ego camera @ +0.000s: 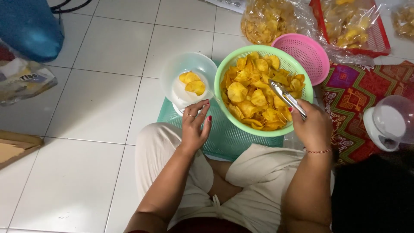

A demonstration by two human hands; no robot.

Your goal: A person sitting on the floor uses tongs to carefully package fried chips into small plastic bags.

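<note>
White floor tiles (99, 103) spread out under a person sitting cross-legged, with a patterned red cloth (353, 92) off to the right side. Between the knees lies a teal mesh tray (224, 136), and on it a green colander (263, 92) heaped with yellow chips (254, 99). The right hand (312, 127) grips metal tongs (286, 98), tips resting on the heap. The left hand (195, 127), fingers loosely curled, touches the rim of a clear plastic bowl (189, 77) holding two chips, just beside the colander. A pink colander (304, 54) sits behind.
</note>
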